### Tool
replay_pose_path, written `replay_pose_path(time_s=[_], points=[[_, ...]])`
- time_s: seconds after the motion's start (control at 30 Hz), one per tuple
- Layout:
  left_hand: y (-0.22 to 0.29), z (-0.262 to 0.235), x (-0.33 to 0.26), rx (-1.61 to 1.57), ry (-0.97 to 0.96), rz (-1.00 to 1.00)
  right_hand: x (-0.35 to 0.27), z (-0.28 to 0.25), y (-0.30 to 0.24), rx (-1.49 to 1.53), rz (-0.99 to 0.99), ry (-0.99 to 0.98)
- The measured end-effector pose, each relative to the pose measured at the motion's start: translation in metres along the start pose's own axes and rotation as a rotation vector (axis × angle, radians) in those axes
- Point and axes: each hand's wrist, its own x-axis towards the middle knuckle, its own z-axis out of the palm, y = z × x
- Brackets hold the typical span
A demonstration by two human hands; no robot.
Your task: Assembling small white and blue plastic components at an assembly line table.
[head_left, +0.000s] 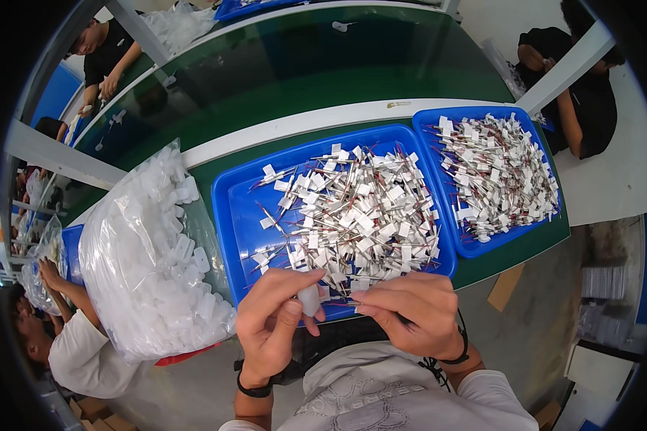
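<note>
My left hand (269, 323) is closed on a small translucent white plastic shell (309, 300), held between thumb and fingers. Close by on the right, my right hand (418, 313) pinches a thin wired part (354, 302), of which only the end and bits of wire show. Both hands are over the near edge of a blue tray (239, 219). A loose heap of small wired parts (359, 215) with white tags and red wires lies in it. Left of the tray, a clear plastic bag (140, 269) is full of similar translucent white shells.
A second blue tray (473, 249) of wired parts stands at the right end of the green table. Behind runs a white ledge (266, 129) and a dark green surface (302, 65). White posts (65, 152) rise at both sides. People sit at left and upper right.
</note>
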Motion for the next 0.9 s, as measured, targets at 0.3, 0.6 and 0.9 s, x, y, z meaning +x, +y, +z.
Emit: replay_pose_path(time_s=[0.3,0.6,0.9], points=[[-0.004,0.002,-0.002,-0.166,-0.026,-0.069,-0.001,0.002,-0.005,-0.092,-0.031,0.071],[-0.005,0.004,0.000,-0.047,-0.029,-0.049,-0.003,0.000,-0.002,-0.160,-0.048,0.016],[0.002,0.016,0.000,-0.026,-0.024,-0.115,-0.002,0.000,-0.005,-0.106,0.043,-0.033]])
